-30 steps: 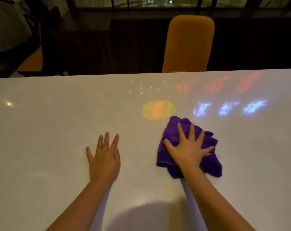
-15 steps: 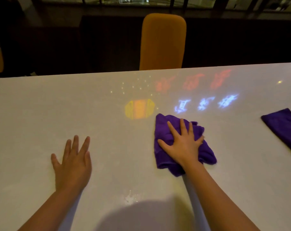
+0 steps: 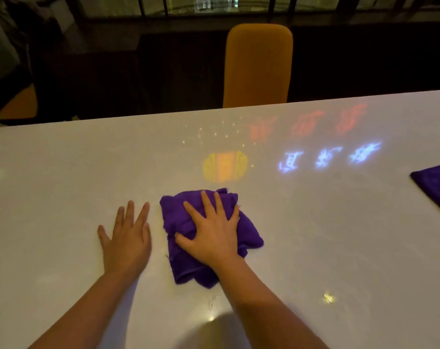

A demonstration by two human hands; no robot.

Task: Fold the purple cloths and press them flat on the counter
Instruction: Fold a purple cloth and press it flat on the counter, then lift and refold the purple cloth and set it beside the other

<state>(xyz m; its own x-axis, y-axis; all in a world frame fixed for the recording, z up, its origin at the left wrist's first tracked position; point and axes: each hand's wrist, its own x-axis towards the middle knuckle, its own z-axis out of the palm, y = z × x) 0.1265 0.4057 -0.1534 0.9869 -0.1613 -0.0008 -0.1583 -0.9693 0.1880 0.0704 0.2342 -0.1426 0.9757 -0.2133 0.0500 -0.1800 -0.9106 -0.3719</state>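
A crumpled, roughly folded purple cloth (image 3: 186,269) lies on the white counter (image 3: 327,243) in front of me. My right hand (image 3: 211,230) rests flat on top of it, fingers spread, palm pressing down and covering its middle. My left hand (image 3: 127,238) lies flat on the bare counter just left of the cloth, fingers apart, a small gap from the cloth's edge. A second purple cloth (image 3: 435,187) lies flat at the far right edge of the view, partly cut off.
Coloured light reflections, orange, red and blue, show on the counter beyond the cloth. An orange chair (image 3: 258,66) stands behind the far edge of the counter. The room beyond is dark.
My right hand has slid the cloth leftward, so it now sits close to my left hand. The second cloth at the right came into view as the view shifted.
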